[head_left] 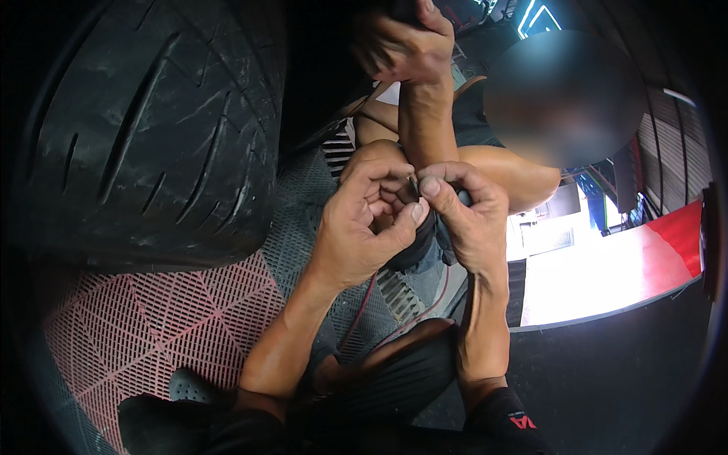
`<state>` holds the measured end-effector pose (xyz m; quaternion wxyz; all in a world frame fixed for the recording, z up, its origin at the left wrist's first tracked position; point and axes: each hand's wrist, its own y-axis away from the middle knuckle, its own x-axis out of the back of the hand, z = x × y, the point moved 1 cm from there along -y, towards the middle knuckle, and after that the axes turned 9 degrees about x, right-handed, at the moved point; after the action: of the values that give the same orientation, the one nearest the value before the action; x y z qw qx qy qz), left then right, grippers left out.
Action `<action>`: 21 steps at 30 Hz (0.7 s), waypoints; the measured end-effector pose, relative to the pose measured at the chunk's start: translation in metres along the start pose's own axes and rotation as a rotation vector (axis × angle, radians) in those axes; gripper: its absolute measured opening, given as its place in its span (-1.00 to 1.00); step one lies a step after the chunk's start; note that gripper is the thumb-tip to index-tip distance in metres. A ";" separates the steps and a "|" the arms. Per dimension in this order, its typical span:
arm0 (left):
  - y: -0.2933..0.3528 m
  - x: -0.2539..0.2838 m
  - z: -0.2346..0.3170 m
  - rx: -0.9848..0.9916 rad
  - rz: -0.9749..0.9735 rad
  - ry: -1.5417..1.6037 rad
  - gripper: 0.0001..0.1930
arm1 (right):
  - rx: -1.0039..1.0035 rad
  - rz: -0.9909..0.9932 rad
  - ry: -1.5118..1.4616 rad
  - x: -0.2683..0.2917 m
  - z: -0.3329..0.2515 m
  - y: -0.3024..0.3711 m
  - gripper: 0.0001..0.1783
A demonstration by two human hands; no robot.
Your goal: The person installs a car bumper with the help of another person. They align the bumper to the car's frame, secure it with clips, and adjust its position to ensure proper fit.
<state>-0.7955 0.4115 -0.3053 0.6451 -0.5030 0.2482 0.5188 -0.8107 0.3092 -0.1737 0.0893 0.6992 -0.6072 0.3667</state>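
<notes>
In front of me my two hands meet at a small, thin, dark piece (pixel 414 186), too small to name. The thumb and forefinger of my right hand (pixel 474 216) pinch it. My left hand (pixel 353 220) curls round its other side, its fingertips close together at the piece. Whether those left fingers grip it or only touch it is hard to see. To the left of both hands stands a large black tyre (pixel 152 129) with worn grooves.
Opposite me crouches another person, whose raised hand (pixel 413 53) reaches up beside the dark area past the tyre. Red grid floor tiles (pixel 171 326) and grey ones (pixel 296 205) lie below. A thin red hose (pixel 360 311) runs across the floor under my arms.
</notes>
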 end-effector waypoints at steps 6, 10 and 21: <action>-0.003 0.012 -0.008 -0.174 -0.015 -0.191 -0.53 | -0.205 0.043 -0.316 -0.003 0.023 -0.004 -0.67; -0.004 0.014 -0.008 -0.295 0.038 -0.354 -0.56 | -0.159 0.043 -0.288 -0.010 0.018 -0.005 -0.65; -0.002 0.012 0.009 -0.146 0.058 -0.438 -0.72 | -0.168 0.015 -0.303 0.005 0.025 -0.004 -0.63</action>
<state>-0.7912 0.4243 -0.3110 0.6303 -0.4165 0.0784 0.6505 -0.7969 0.2918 -0.1871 0.0520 0.7319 -0.6475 0.2058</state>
